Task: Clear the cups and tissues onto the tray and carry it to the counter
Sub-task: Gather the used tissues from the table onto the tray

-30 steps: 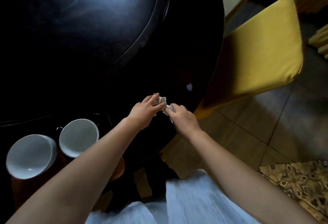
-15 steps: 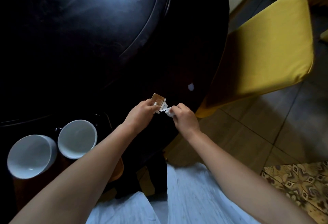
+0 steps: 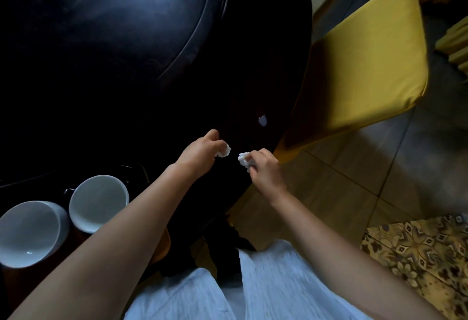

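My left hand (image 3: 202, 153) is closed on a crumpled white tissue (image 3: 225, 152) above the dark round table (image 3: 177, 91). My right hand (image 3: 263, 170) grips a second white tissue scrap (image 3: 243, 160) near the table's edge. The two hands are a short gap apart. A small white scrap (image 3: 262, 120) lies on the table beyond them. Two white cups, one (image 3: 98, 202) and another (image 3: 27, 233), stand at the lower left on a dark tray (image 3: 134, 171) whose outline is hard to make out.
A chair with a yellow cushion (image 3: 367, 58) stands at the table's right side. Tiled floor (image 3: 354, 180) lies to the right, with a patterned rug (image 3: 417, 251) at the lower right. A raised round inner disc (image 3: 114, 28) covers the table's middle.
The hands, which were together on one bundle of tissue, have pulled apart, each now holding a white piece. The brown-backed bit seen earlier is no longer visible.
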A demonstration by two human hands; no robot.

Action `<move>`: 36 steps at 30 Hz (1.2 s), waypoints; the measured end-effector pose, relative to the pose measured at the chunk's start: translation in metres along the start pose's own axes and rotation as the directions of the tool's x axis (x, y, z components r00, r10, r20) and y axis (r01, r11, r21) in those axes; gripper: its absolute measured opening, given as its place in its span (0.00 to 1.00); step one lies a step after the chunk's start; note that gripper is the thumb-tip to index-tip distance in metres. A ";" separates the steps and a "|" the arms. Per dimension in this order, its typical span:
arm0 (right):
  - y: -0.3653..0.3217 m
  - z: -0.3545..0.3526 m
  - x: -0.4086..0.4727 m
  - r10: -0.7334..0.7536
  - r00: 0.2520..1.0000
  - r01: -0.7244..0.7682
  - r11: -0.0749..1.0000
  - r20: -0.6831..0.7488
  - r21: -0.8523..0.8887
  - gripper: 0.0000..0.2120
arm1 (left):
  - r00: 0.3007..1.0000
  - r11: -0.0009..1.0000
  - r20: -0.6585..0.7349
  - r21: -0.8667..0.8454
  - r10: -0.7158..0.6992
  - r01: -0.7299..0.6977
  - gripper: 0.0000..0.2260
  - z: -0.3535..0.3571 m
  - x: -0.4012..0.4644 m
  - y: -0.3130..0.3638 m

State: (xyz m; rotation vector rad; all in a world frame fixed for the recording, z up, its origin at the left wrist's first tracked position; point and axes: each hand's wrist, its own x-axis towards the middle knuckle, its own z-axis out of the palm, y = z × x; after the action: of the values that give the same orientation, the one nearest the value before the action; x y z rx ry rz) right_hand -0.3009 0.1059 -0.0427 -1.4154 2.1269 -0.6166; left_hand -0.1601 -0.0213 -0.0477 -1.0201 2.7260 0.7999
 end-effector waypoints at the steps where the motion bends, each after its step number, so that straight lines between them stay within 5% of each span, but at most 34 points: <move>1: 0.000 0.000 0.000 -0.003 1.000 0.003 1.000 -0.004 0.004 0.09 | 1.000 1.000 -0.011 -0.009 0.000 0.000 0.14 0.001 0.000 0.000; 15: -0.001 -0.007 -0.003 -0.063 0.995 0.067 0.997 -0.081 0.044 0.09 | 0.964 0.990 -0.265 -0.140 -0.014 -0.024 0.11 0.010 -0.022 0.005; 22: -0.042 -0.001 -0.013 -0.191 0.971 0.204 0.976 -0.145 0.075 0.09 | 0.869 0.981 -0.486 -0.192 -0.091 -0.005 0.12 -0.018 -0.107 0.028; 36: -0.129 0.089 -0.105 -0.507 0.860 0.501 0.859 0.045 0.103 0.08 | 0.818 0.930 -0.449 -0.248 -0.359 0.272 0.09 0.023 -0.306 -0.060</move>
State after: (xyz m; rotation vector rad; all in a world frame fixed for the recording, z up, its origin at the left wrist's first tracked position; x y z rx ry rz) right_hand -0.1190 0.1499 -0.0143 -1.9303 1.6429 -0.8253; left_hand 0.1111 0.1285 -0.0049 -1.8928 2.7667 0.8175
